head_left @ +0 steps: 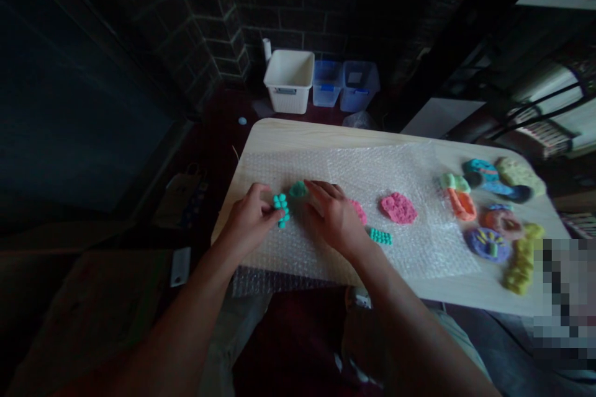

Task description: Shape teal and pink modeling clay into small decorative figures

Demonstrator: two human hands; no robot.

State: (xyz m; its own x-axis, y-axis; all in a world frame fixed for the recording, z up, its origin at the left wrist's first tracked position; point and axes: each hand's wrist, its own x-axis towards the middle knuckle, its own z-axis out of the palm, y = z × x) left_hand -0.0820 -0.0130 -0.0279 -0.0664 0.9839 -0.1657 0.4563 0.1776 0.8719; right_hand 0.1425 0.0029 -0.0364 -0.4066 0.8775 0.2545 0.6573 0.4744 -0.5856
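My left hand (255, 216) pinches a small teal bumpy piece (281, 206), made of rows of little balls, between thumb and fingers. Just to its right, my right hand (331, 209) reaches over the bubble wrap, fingertips at a flat green lump (298, 189). Its fingers are bent close together, and whether they grip the lump is hidden. A pink lump (358, 211) shows partly from behind that hand. Farther right lie a larger pink crinkled disc (399, 208) and a second teal bumpy piece (381, 236). All of these rest on the bubble wrap (335, 260).
The wooden table (298, 131) carries several colourful shaped pieces at its right end, including a purple disc (482, 247), an orange piece (462, 203) and a yellow wavy strip (524, 260). Beyond the far edge stand a white bin (289, 84) and blue plastic tubs (361, 87).
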